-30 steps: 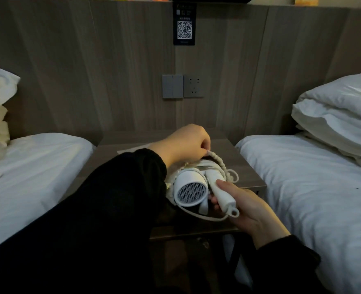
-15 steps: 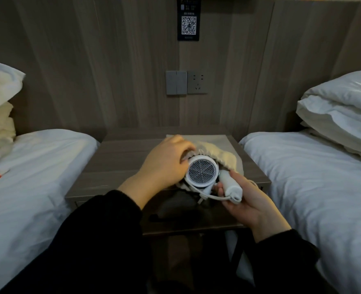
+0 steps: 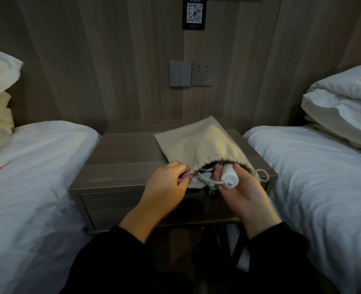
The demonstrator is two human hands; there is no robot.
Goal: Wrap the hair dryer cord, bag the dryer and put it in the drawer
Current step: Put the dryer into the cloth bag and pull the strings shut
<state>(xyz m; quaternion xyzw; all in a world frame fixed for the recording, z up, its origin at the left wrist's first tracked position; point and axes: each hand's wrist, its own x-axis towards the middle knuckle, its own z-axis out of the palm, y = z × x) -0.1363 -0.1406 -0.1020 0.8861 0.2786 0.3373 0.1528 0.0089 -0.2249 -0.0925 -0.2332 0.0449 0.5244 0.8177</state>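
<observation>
A beige drawstring bag [image 3: 200, 143] lies on the wooden nightstand [image 3: 122, 158], its mouth facing me. The white hair dryer [image 3: 228, 177] is mostly inside; only the handle end and a loop of white cord [image 3: 207, 180] stick out. My right hand [image 3: 245, 194] grips the handle at the bag's mouth. My left hand [image 3: 166, 185] pinches the left rim of the bag's opening. The dryer's head is hidden in the bag. The drawer front [image 3: 111, 206] below the top is closed.
White-sheeted beds flank the nightstand, left bed [image 3: 31, 187] and right bed [image 3: 323, 187], with pillows [image 3: 345, 102] stacked at the right and more at the left. A switch and wall socket [image 3: 190, 74] sit on the wood panel behind. The drawstring loop [image 3: 262, 175] hangs at the bag's right.
The dryer's head, visible before, has slid into the bag. My left hand moved from the dryer's top to the bag's rim. The bag now lies flatter over the nightstand.
</observation>
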